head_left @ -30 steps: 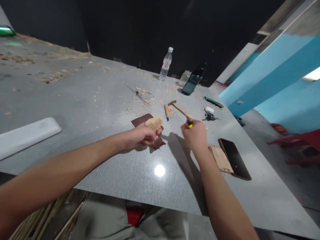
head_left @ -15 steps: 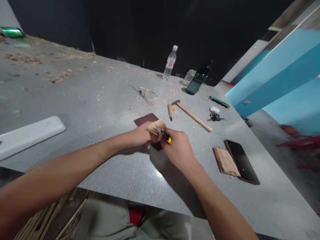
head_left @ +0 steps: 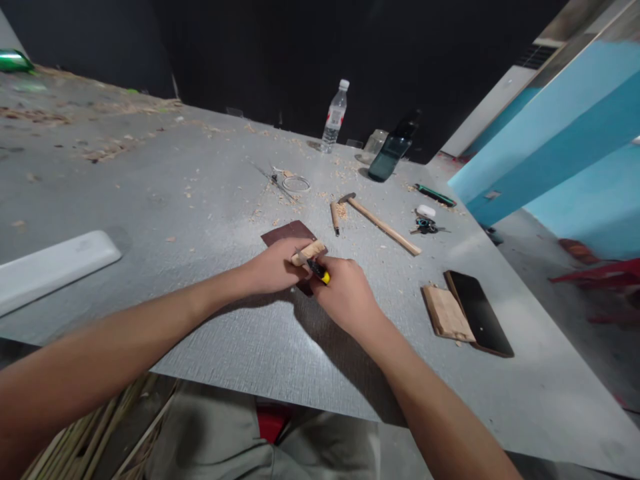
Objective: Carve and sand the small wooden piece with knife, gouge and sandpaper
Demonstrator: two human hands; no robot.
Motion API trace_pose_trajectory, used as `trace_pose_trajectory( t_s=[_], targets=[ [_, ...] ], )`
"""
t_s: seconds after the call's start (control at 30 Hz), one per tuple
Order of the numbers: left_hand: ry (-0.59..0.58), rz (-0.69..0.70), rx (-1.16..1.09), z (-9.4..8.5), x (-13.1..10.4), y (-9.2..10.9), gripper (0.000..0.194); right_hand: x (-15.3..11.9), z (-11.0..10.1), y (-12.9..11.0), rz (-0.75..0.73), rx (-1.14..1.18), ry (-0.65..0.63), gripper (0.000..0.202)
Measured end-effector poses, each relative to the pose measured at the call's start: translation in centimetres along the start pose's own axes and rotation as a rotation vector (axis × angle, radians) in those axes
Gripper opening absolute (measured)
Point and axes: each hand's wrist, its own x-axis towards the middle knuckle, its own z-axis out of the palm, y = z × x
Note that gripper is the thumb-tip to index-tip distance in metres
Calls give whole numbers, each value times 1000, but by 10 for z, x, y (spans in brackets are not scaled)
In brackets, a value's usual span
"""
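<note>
My left hand is closed around a small pale piece of wood. In my right hand is a utility knife with a black and yellow body, its blade lying against the wood. Both hands are close together above the grey table. Beneath them lies a dark reddish-brown sheet, perhaps sandpaper, partly covered by the hands. Just beyond them rest a short wooden-handled tool and a hammer.
To the right lie a wooden block, a black phone, keys and a green-black cutter. A water bottle and dark bottle stand behind. A coiled wire and a white case are left. Shavings are scattered about.
The piece of wood has turned in my left hand, and the knife blade now lies nearer its left end. The whole view has shifted slightly.
</note>
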Motion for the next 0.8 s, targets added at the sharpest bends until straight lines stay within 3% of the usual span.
trace_pose_trajectory(
  t_s=[0.2,0.3,0.57,0.7,0.8],
  targets=[
    [138,-12,383,-5,-4,6,9,0,1,1,-3,10,-7,14],
    [202,-27,411,-6,-6,8,20,4,0,6,14,-33,4,14],
    [182,-183,-273,24,0,12,19,15,-8,21,50,-266,86,19],
    [229,-140,-530,10,-3,24,23,23,-26,52,206,-230,161,24],
    [331,-70,-511,-2,-4,25,23,27,-37,70,329,-175,367,23]
  ],
)
